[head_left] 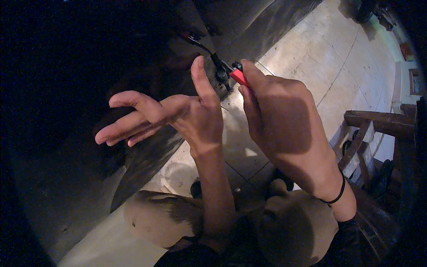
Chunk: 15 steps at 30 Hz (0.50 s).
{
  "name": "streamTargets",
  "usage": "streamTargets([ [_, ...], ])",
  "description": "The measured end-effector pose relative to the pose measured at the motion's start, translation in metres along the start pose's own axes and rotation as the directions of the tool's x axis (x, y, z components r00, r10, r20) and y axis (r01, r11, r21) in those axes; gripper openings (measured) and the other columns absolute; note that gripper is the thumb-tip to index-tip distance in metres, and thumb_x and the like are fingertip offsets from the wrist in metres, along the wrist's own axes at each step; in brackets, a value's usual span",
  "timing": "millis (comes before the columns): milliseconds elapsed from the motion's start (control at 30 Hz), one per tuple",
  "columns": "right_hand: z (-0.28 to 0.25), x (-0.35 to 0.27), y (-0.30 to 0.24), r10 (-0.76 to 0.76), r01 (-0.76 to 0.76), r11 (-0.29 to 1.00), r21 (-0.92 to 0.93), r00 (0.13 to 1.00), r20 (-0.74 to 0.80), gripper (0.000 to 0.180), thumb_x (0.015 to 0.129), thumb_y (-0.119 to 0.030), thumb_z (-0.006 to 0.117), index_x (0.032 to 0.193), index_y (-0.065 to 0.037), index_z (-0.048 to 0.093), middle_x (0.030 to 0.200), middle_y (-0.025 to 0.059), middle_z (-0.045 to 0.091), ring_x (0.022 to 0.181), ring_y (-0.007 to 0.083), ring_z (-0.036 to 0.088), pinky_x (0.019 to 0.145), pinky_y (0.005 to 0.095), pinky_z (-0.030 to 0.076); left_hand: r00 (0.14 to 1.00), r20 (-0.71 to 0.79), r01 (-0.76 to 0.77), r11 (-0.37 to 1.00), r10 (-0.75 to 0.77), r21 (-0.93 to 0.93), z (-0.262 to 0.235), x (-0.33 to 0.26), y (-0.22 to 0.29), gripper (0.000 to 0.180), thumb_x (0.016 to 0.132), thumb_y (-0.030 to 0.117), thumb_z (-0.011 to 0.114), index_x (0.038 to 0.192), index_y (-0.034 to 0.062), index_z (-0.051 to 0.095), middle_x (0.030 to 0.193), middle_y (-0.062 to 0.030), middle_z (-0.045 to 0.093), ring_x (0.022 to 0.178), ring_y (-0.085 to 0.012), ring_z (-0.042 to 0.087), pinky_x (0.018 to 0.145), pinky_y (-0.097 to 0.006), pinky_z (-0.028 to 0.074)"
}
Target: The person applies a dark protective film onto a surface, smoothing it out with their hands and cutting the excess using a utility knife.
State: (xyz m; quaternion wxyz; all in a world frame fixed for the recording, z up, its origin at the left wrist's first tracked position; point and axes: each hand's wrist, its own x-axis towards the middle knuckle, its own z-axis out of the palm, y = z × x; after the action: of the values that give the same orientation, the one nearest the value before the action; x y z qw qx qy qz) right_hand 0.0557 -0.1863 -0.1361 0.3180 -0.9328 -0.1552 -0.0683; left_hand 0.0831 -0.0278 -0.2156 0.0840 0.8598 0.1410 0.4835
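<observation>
My right hand (284, 111) is closed on a small tool with a red handle (239, 77), pinched between thumb and fingers. A thin metal part runs from that handle toward a slim black piece (217, 61), which leads up and left into shadow. What kind of tool it is, I cannot make out. My left hand (178, 107) holds nothing; its fingers stretch to the left, spread apart, and its thumb points up beside the black piece. Whether the thumb touches it, I cannot tell. A dark surface (155, 151) lies behind the left hand, mostly lost in darkness.
Light floor tiles (329, 49) spread below and to the upper right. Wooden furniture with a thick rail (378, 122) stands at the right. Dark objects (378, 13) sit at the far upper right near a wall. My bare knees (164, 218) show at the bottom.
</observation>
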Motion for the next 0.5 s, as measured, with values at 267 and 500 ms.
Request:
streamTargets([
  [267, -0.004, 0.0, -0.001, 0.044, -0.049, 0.992, 0.113, 0.998, 0.044, 0.028, 0.099, -0.008, 0.063, 0.123, 0.005, 0.065, 0.087, 0.027, 0.07, 0.081, 0.0442, 0.07, 0.071, 0.0475, 0.055, 0.999, -0.021, -0.035, 0.999, 0.035, 0.035, 0.003, -0.001, 0.0, 0.121, 0.092, 0.056, 0.073, 0.163, 0.0014, -0.009, 0.156, -0.043, -0.028, 0.144, -0.0597, -0.024, 0.111, -0.074, -0.008],
  [500, 0.0, -0.002, 0.0, 0.105, -0.113, 0.982, 0.153, 0.993, 0.055, 0.031, 0.099, -0.007, 0.062, 0.127, 0.005, 0.062, 0.088, 0.0265, 0.071, 0.081, 0.0439, 0.07, 0.072, 0.0481, 0.055, 0.966, -0.128, -0.203, 0.965, 0.225, 0.166, -0.006, 0.019, 0.012, 0.105, 0.096, 0.049, 0.07, 0.166, 0.0195, -0.002, 0.165, -0.0357, -0.008, 0.15, -0.0575, 0.009, 0.118, -0.072, 0.022],
])
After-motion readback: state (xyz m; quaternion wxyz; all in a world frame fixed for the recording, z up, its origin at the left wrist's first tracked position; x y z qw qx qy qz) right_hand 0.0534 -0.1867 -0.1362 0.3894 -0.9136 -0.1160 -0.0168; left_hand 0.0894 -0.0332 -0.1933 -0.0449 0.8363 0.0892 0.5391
